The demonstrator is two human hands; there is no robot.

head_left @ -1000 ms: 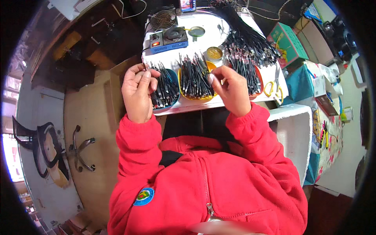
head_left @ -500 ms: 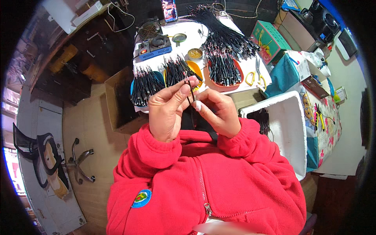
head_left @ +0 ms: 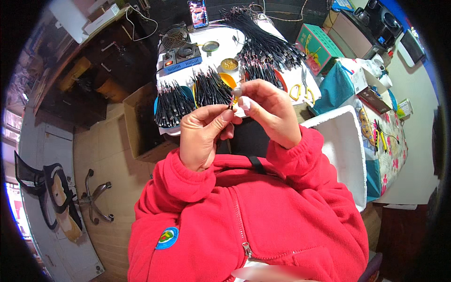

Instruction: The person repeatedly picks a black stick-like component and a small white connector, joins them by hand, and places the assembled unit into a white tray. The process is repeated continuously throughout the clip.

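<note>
My left hand (head_left: pixel 204 134) is closed, thumb against fingers, on a short black cable (head_left: pixel 230 106) whose stripped end points up. Just above it, my right hand (head_left: pixel 272 110) pinches at the cable's thin wires; its thumb has a white covering. The fingers hide most of the wire tips. Beyond my hands stand bundles of black cables with USB-type plugs: one in a teal bowl (head_left: pixel 157 107), one in a yellow bowl (head_left: pixel 227 79) and one in a red bowl (head_left: pixel 283 81). Behind these lies a larger heap of long black cables (head_left: pixel 263 37).
A blue heating unit (head_left: pixel 183 65) with a lit red switch stands at the table's back left, by a fan guard (head_left: pixel 175 38). A tin of yellowish material (head_left: pixel 229 64) and yellow-handled scissors (head_left: pixel 303 89) lie nearby. A white foam box (head_left: pixel 354 155) is at my right, a cardboard box (head_left: pixel 134 127) at left.
My right hand has risen from the cable's lower part to its wire end. The left hand has dropped slightly, still holding the cable.
</note>
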